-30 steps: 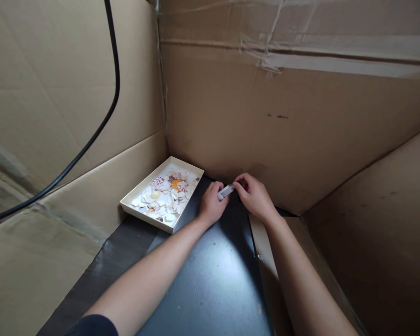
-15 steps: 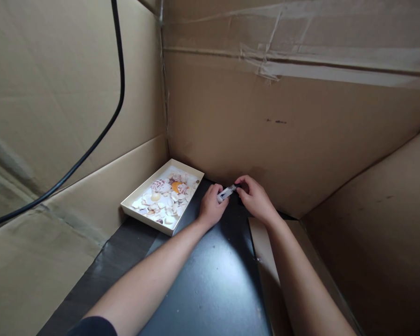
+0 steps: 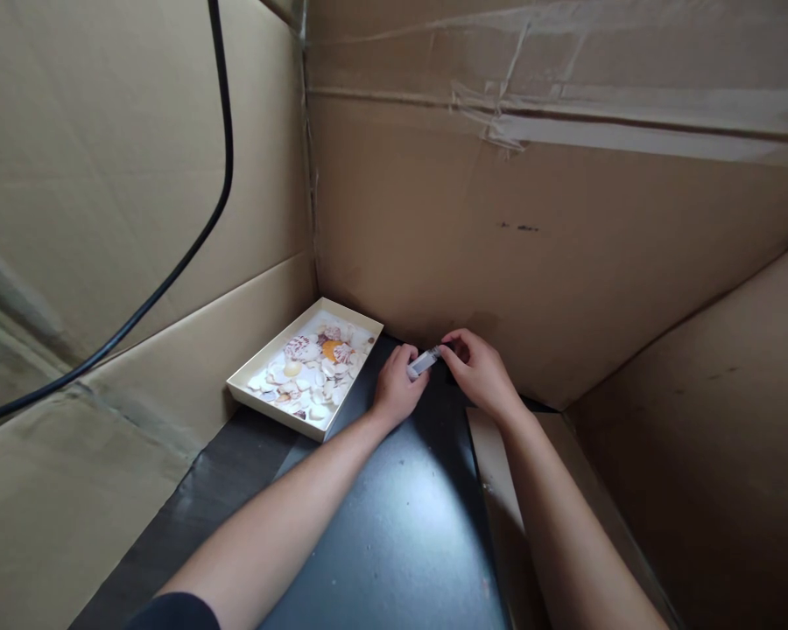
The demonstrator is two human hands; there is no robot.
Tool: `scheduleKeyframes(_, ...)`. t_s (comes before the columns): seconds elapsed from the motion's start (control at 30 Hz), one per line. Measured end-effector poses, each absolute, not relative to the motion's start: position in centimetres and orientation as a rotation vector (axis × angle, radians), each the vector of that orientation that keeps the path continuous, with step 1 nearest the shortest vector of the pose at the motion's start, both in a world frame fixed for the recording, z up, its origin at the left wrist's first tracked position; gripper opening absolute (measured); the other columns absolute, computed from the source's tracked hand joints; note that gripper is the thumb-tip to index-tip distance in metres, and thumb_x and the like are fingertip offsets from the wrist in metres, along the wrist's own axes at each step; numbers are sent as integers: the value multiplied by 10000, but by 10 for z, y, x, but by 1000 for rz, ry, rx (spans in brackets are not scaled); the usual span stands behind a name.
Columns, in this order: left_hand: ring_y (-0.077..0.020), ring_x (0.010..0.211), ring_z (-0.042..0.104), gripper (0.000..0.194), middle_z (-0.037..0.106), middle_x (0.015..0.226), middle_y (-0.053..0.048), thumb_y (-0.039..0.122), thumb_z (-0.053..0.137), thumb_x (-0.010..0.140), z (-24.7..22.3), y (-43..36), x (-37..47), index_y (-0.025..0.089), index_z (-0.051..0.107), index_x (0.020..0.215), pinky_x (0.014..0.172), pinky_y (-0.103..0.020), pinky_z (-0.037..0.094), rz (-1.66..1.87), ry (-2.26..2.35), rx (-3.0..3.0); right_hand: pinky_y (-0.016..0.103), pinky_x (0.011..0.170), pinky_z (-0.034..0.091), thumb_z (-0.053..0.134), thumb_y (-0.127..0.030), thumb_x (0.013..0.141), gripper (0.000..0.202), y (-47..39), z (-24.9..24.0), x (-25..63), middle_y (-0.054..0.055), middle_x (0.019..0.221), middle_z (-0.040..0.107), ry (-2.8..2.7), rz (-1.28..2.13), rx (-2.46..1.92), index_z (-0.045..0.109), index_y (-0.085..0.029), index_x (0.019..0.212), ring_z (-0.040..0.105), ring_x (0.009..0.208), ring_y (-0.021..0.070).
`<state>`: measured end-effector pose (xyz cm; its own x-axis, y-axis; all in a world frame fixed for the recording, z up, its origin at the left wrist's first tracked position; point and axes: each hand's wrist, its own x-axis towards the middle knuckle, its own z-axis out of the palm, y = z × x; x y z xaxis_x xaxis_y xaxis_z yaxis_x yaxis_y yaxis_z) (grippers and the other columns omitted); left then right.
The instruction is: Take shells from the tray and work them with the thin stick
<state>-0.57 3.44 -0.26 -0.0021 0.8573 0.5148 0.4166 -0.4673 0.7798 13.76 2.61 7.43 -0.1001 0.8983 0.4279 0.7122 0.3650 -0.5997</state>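
And here we are beside the shallow, cream-coloured rectangular cardboard tray (image 3: 279, 413), our landmark. Just right of that tray, the left hand (image 3: 396, 387) is curled around a small, slim, clear-and-whitish container (image 3: 423, 363), fingers wrapped close about its lower end. On the container's other side, farther from the tray, comes the right hand (image 3: 481, 374): thumb and forefinger drawn into a narrow pinch at the container's upper end. Whether they grip a cap or the body itself is too small to tell! The container tilts, its pinched end pointing up and away from the tray.

Inside the tray, a busy spread of pale, flattish seashells (image 3: 315, 385), and look at the colour toward its far side: a bright orange shell (image 3: 332, 350), with a purple-and-white striped, fan-shaped shell (image 3: 298, 348) to its left.

Beneath the tray runs the dark, smooth worktop (image 3: 394, 516), a bright patch of light gleaming on it nearer the viewer than the tray. Well right of the tray, a flat brown cardboard strip (image 3: 496, 477) lies partly under the right forearm. Behind the tray rises a brown cardboard wall (image 3: 426, 227), crossed by clear shiny tape (image 3: 630, 136); left of the tray, a thick black cable (image 3: 171, 278) sweeps down in a curve.
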Motion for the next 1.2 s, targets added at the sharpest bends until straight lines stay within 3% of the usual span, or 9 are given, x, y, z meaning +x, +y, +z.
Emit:
scheduleKeyframes(0.23,-114,734,456,136,487,794,28,178,573,773,-2,33,-7,199,452,832,664,-223,334,1471,1304,1890,260,598,376,577,-355,808,176,24,76,134,-10,665,538,-1833,300,-1376,609,-198,882,504,618,141)
scheduleKeyframes(0.83,-109,690,438,118,492,776,30,234,563,790,-3,34,-6,199,461,839,641,-218,321,1452,1282,1856,260,633,448,527,-152,753,271,17,81,123,37,882,561,-1875,258,-1251,671,-200,977,531,635,115)
scheduleKeyframes(1.2,-118,730,475,115,510,803,19,218,563,794,-3,34,-7,196,463,847,654,-225,343,1448,1323,1864,268,620,401,569,-300,802,157,17,80,123,37,812,544,-1916,68,-1356,605,-199,917,513,656,148)
